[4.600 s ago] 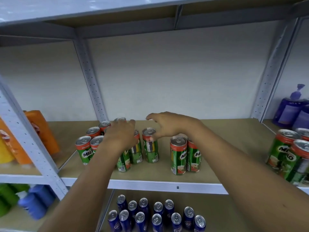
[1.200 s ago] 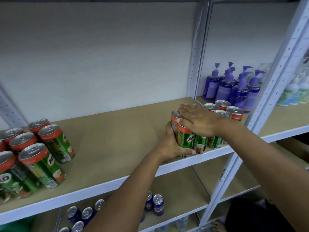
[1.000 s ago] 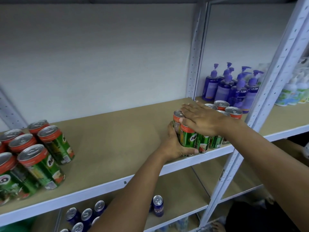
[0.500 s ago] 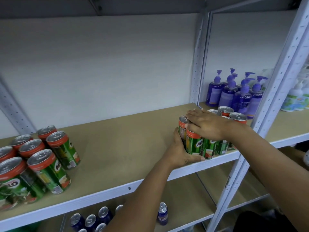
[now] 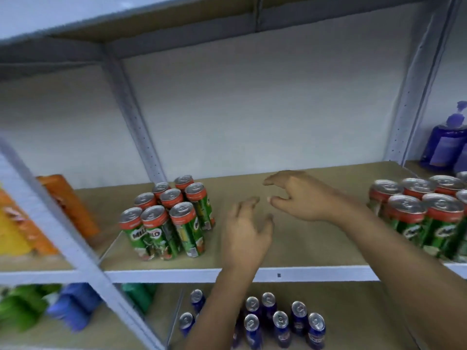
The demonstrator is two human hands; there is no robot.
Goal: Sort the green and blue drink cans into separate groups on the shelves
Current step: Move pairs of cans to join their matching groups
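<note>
The tan board shelf [image 5: 290, 238] carries green cylindrical metal drink cans in two clusters, left [image 5: 166, 218] and right [image 5: 424, 210]; blue metal cans [image 5: 280, 322] are grouped on the shelf below. Merging the green clusters seemingly remains. Both hands, left [image 5: 246, 231] and right [image 5: 300, 195], hover between them, fingers spread and loosely bent, nothing held.

A grey metal shelving frame [image 5: 131, 117] with perforated uprights carries tan board shelves [image 5: 303, 238] before a plain white wall [image 5: 252, 102].
</note>
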